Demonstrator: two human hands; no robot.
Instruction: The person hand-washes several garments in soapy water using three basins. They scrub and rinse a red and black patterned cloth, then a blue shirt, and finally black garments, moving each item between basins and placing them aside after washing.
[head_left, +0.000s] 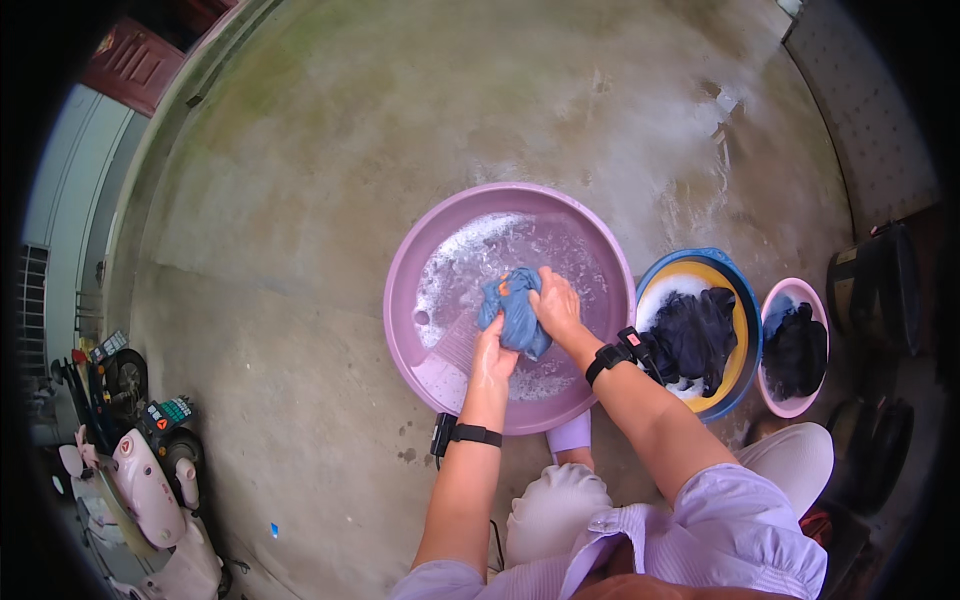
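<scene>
Bunched between both hands is a wet blue cloth garment (521, 319) with an orange patch near its top. My left hand (493, 356) grips its lower left side, and my right hand (556, 304) clasps its right side. The garment is over a large round pink plastic basin (403, 262) of soapy water, with white foam (465, 244) along the far left. Ridges of a built-in washboard (454, 346) show at the basin's lower left, partly behind my left hand. Whether the cloth's underside touches the water I cannot tell.
Right of the pink basin stands a blue-rimmed basin (739, 289) with a yellow inside, holding dark wet clothes (694, 337) and suds. Beyond it, a smaller pink basin (793, 411) holds more dark cloth (799, 352). A pink scooter (150, 487) is parked on the concrete floor (300, 360) at lower left.
</scene>
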